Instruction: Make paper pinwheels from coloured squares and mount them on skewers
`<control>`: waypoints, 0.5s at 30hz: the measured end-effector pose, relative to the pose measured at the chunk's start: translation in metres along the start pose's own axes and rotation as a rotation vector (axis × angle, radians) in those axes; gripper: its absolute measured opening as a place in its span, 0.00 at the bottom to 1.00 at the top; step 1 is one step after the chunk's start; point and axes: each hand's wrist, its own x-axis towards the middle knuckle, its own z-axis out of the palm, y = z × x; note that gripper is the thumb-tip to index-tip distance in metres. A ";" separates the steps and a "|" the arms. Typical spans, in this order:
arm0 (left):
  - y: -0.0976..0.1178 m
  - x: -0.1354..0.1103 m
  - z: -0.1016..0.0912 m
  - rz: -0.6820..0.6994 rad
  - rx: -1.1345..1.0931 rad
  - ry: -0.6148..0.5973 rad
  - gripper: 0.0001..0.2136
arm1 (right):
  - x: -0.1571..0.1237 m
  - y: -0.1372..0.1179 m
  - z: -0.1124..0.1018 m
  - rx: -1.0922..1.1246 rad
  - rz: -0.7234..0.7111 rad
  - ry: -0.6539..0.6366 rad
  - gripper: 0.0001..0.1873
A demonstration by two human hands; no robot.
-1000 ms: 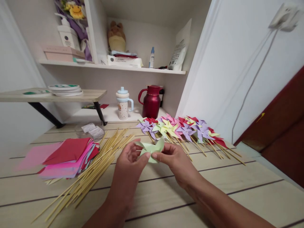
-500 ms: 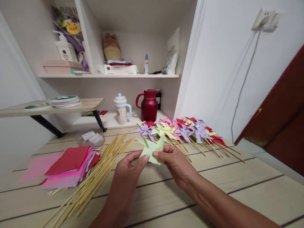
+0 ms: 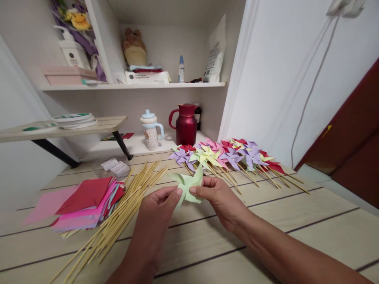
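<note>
Pale-green, a paper pinwheel (image 3: 187,184) is bridging the left hand (image 3: 160,203) at nine o'clock and right hand (image 3: 223,199) at three, fingers clamping it.

Near side of the green pinwheel (image 3: 189,190): bare tabletop (image 3: 204,246) here, a lane between the left hand (image 3: 158,203) and right hand (image 3: 223,199), forearms walling both flanks.
Right of the green pinwheel: plenty of open planks, past the right forearm, good for a low sweep.
Left of it: blocked! Loose sticks (image 3: 118,223) lie slantwise, paper stack (image 3: 84,197) just beyond.
Behind it: a narrow slot between stick tips and pinwheel heap (image 3: 219,156), cup (image 3: 152,136) and red jug (image 3: 186,128) standing farther back.
Behind-right of it: heap again, its stems jutting nearward.
</note>
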 end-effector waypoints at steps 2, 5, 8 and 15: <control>0.001 0.000 0.000 0.014 0.019 -0.012 0.14 | 0.000 0.000 0.000 0.003 0.008 0.000 0.09; 0.000 0.001 0.000 0.023 0.029 -0.049 0.13 | -0.002 0.001 0.001 -0.010 0.020 -0.006 0.10; -0.002 0.001 -0.001 0.016 0.056 -0.048 0.13 | -0.003 0.001 0.002 -0.010 0.039 -0.019 0.11; -0.007 0.003 -0.003 0.043 0.107 0.013 0.12 | -0.003 -0.001 0.002 -0.044 0.034 -0.025 0.12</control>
